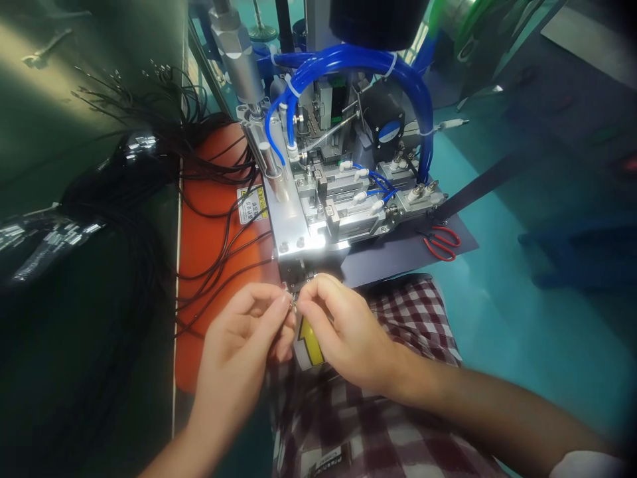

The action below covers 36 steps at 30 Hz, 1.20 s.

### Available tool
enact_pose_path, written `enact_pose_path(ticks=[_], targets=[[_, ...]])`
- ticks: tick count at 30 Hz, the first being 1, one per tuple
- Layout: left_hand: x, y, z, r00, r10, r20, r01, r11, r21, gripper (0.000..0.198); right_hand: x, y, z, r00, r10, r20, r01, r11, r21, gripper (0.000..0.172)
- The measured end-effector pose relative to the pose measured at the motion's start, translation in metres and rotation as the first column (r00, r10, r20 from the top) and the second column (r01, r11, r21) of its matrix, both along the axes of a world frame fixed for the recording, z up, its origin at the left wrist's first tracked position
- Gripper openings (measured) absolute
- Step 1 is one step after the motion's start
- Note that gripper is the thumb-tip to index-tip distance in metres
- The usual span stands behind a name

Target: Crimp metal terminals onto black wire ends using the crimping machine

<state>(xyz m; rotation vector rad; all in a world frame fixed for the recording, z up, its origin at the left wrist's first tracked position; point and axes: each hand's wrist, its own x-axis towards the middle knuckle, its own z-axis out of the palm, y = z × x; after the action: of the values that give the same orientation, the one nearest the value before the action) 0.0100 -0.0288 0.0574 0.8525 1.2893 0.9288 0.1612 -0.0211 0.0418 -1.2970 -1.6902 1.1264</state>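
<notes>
My left hand (243, 335) is closed in a pinch, thumb against forefinger, just in front of the machine's lower front edge. Facing it, my right hand (348, 332) is also pinched, its fingertips almost meeting the left ones. Between the fingertips shows a tiny shiny piece (293, 304), too small to name. Which hand bears it I cannot tell. Right behind both hands stands a metal bench machine (293, 229) with pneumatic cylinders and blue air tubes. Below the fingertips is a yellow arrow marking (312, 345) on a white ground.
Black cables (213, 172) run across an orange mat (199, 272) on the left. Farther left lie bundled cables (99, 259) in shiny wrapping. Red-handled scissors (442, 243) rest on the dark base plate right of the machine. Checked cloth (388, 425) covers my lap.
</notes>
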Motion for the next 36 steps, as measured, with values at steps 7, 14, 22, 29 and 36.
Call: enact_pose_path(ticks=[7,14,22,29,36], targets=[[0.0,-0.001,-0.005,1.0,0.012,0.002,-0.012,1.0,-0.015,0.025,-0.005,-0.001,0.003,1.0,-0.016,0.013,0.017,0.999,-0.049,0.016],[0.002,0.001,-0.001,0.998,0.033,0.047,-0.031,0.999,-0.036,0.026,-0.005,-0.001,0.002,0.999,-0.04,0.018,0.04,0.999,-0.032,0.016],[0.0,0.001,-0.001,0.997,0.017,0.073,-0.014,0.998,-0.054,0.025,0.01,0.003,0.005,0.995,-0.09,-0.031,0.09,0.996,0.01,0.014],[0.0,-0.004,-0.008,0.999,-0.033,-0.041,0.033,0.999,-0.008,0.025,0.011,0.002,0.01,0.995,-0.093,-0.046,0.1,0.981,0.165,0.004],[0.0,-0.007,-0.01,0.998,-0.046,-0.051,0.048,0.998,0.036,0.022,0.009,0.008,0.01,0.988,-0.101,-0.116,0.096,0.994,-0.047,0.007]])
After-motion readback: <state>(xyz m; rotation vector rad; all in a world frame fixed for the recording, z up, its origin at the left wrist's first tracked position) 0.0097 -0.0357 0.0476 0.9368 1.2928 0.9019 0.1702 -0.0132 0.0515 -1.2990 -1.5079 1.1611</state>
